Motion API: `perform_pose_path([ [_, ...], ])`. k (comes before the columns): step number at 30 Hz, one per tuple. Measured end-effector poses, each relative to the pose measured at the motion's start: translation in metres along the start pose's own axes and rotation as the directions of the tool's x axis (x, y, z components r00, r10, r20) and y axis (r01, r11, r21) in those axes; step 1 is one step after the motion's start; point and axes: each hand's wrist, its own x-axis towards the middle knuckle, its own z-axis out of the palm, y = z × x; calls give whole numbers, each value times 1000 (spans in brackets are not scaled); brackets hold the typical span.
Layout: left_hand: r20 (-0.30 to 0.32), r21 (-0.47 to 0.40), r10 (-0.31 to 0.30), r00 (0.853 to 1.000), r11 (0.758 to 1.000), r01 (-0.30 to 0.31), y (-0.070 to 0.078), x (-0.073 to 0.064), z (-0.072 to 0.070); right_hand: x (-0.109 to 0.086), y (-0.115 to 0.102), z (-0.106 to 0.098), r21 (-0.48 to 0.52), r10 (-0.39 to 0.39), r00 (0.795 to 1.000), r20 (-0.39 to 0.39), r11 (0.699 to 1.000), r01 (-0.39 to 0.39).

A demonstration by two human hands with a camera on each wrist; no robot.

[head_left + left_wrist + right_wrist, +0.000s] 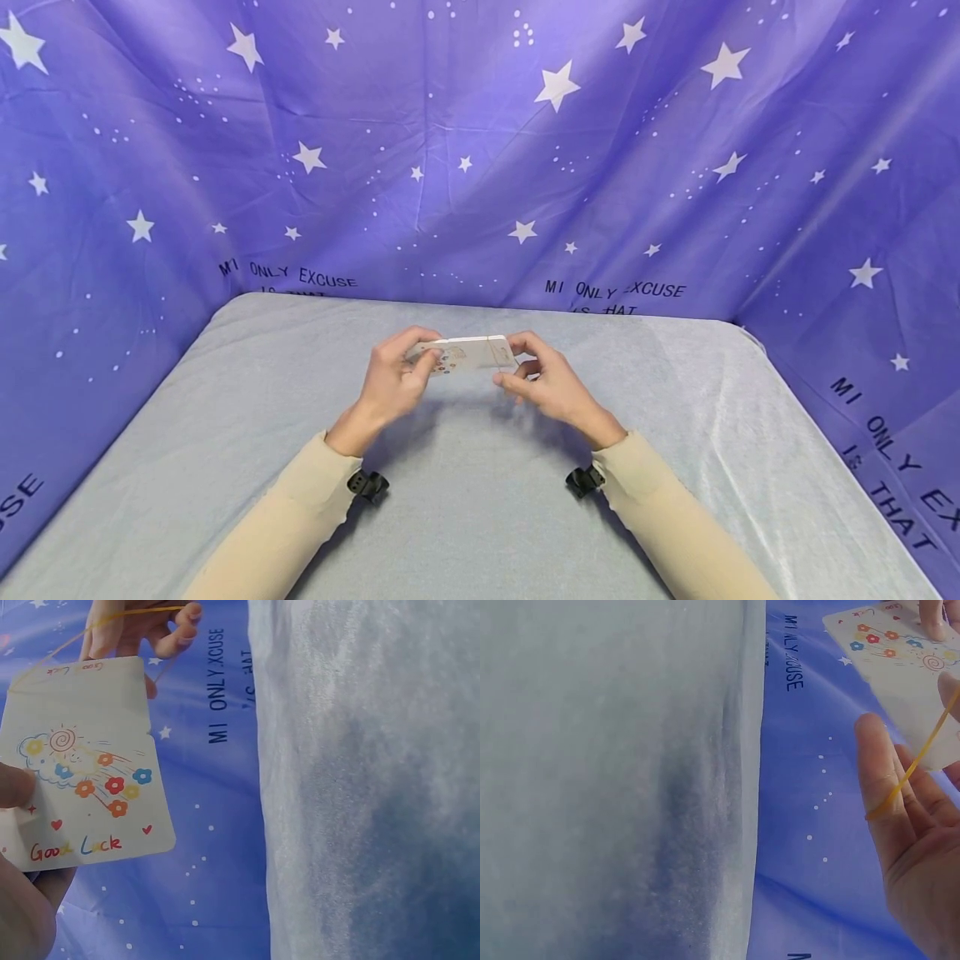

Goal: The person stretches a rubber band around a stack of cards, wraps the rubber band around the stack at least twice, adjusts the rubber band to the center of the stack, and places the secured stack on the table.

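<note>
A small white booklet or card stack point(476, 354) is held above the table, its exact kind unclear. Its face carries coloured flowers, a sun and the words "Good Luck" point(75, 848). My left hand point(393, 375) pinches its left end, thumb on the printed face. At the other end is my right hand point(551, 383), with a yellow rubber band point(924, 754) hooked over its fingers. In the left wrist view the band stretches from the booklet's edge to those fingers. Part of the band's path behind the booklet is hidden.
A pale grey-blue cloth covers the table point(480, 500). Behind and at both sides hangs a purple curtain point(450, 108) with white stars and black lettering. Each wrist wears a black camera point(367, 486) by the beige sleeve point(277, 517).
</note>
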Motion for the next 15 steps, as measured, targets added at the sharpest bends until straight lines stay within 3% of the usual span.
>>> perform_pose_path([
  [1, -7, -4, 6, 1000, 1000, -6, 5, 2, -1, -1, -4, 0, 5, 3, 1000, -3, 1000, -3],
  [9, -54, -20, 26, 998, 999, -27, 8, 5, -2, 0, -4, 1, 18, 33, 999, 26, 999, -34],
  [15, -77, -58, -19, 997, 998, 15, 8, 5, -5, 3, 9, 1, 75, 69, 997, 35, 995, -71],
])
